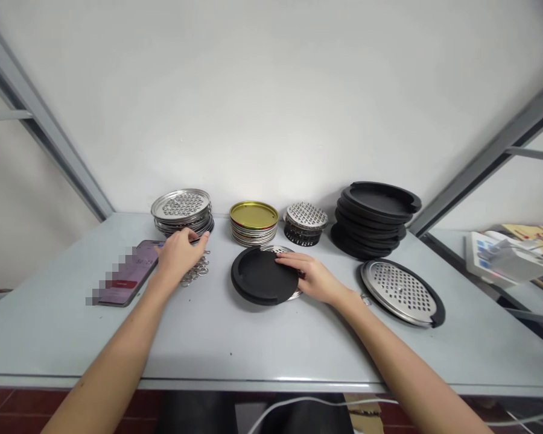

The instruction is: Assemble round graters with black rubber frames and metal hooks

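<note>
My right hand [315, 276] grips the right edge of a black round plastic holder [262, 277], fingers on top and thumb low at the side. The holder is tilted and partly covers a perforated metal disc [278, 249]. My left hand [181, 250] is curled with thumb and fingers close together, above a small pile of metal rings with loops [198, 271]. Whatever its fingertips may hold is hidden. Just behind it stands a stack of rimmed metal grater discs [181, 206].
A phone [129, 274] lies left. Along the wall stand gold-topped metal lids [253, 216], small spiked grater discs [306, 217] and stacked black holders [375, 220]. A grater disc in a black holder [402, 292] lies right, near a small metal ring [366, 299].
</note>
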`<state>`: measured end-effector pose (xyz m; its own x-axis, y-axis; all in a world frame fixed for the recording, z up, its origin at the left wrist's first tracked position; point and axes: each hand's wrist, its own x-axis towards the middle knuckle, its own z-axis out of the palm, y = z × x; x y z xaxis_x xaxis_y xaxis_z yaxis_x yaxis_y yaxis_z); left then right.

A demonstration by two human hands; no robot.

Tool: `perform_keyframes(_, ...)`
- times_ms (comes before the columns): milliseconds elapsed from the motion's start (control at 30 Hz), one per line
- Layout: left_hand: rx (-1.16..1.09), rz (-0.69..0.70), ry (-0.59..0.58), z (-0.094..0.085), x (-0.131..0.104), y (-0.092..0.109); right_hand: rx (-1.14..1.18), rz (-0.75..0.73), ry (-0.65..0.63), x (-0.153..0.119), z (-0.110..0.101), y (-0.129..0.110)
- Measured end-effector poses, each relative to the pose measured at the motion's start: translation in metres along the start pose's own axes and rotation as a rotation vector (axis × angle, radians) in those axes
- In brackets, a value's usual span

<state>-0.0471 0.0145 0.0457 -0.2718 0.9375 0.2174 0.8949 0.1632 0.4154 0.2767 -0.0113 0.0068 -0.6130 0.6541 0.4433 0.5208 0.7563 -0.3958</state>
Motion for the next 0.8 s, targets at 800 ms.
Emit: perform_keyframes(800, -0.394, 0.977, -0.112, -0.002, -0.054, 0.041, 0.087, 0.162, -0.005, 0.002, 0.000, -0.004)
